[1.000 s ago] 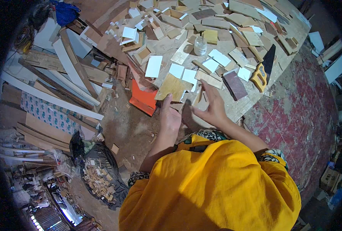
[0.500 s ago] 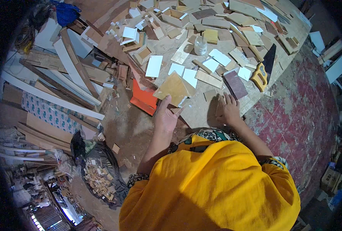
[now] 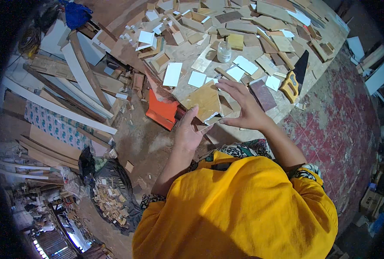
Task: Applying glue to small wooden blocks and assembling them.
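Observation:
My left hand (image 3: 187,134) grips a small wooden box (image 3: 203,102) by its near left corner, thumb on the light plywood face. The box is tilted above the table's near edge, with a dark hollow and a pale edge facing me. My right hand (image 3: 246,105) spans the box's right side: fingertips at the far corner, thumb by the near one. A brown piece of wood (image 3: 225,105) shows between that thumb and fingers; whether it is fixed to the box I cannot tell. Right of this hand lies a dark brown board (image 3: 263,93).
A yellow-handled saw (image 3: 291,86) lies at the table's right edge. A clear jar (image 3: 224,52) stands among white tiles (image 3: 172,74), wood offcuts and small open boxes. An orange piece (image 3: 161,110) sits left of the box. Long boards (image 3: 86,71) lie further left, near a black sack of scraps (image 3: 114,194).
My right hand has risen from the tabletop and moved left to the box's side. The box has shifted slightly right and turned in my left hand.

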Tool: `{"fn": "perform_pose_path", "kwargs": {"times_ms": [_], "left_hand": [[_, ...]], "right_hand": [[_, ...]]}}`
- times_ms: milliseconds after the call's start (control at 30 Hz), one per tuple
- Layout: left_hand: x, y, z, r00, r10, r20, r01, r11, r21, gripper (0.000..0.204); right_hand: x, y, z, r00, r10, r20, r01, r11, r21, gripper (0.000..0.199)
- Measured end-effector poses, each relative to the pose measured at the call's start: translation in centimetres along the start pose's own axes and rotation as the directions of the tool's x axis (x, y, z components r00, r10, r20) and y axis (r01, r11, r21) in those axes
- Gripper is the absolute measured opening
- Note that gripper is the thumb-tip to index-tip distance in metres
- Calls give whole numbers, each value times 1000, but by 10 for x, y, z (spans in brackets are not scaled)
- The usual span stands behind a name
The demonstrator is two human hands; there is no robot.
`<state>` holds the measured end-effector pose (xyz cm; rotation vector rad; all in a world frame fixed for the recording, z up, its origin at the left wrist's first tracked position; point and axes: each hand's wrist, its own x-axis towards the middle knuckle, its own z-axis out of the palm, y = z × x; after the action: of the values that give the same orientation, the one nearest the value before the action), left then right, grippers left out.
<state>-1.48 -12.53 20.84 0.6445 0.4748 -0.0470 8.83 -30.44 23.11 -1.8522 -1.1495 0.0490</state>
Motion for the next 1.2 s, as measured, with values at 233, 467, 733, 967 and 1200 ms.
{"fn": "perform_pose_path", "kwargs": {"times_ms": [233,467,733,967,1200], "left_hand": [[-10,3,6,998,66,19,-68,995,73,45],[-11,3,6,989,69,127,-81,992,96,49],[-12,1,7,985,34,171,-34,999,-4,50],[-12,2,9,976,86,201,-109,989,102,53],[-17,12,20,975,64,212,-47,995,-85,50]], "right_hand": [[-1,-6,2,998,-20,-62,22,999,27,85],[1,-7,-3,995,-77,-58,80,995,67,97],[1,-16,-8,996,-85,-14,86,996,32,102],[0,-15,-8,998,-67,-18,68,997,36,103],[-4,-11,-6,999,-12,-38,20,976,219,102]]}}
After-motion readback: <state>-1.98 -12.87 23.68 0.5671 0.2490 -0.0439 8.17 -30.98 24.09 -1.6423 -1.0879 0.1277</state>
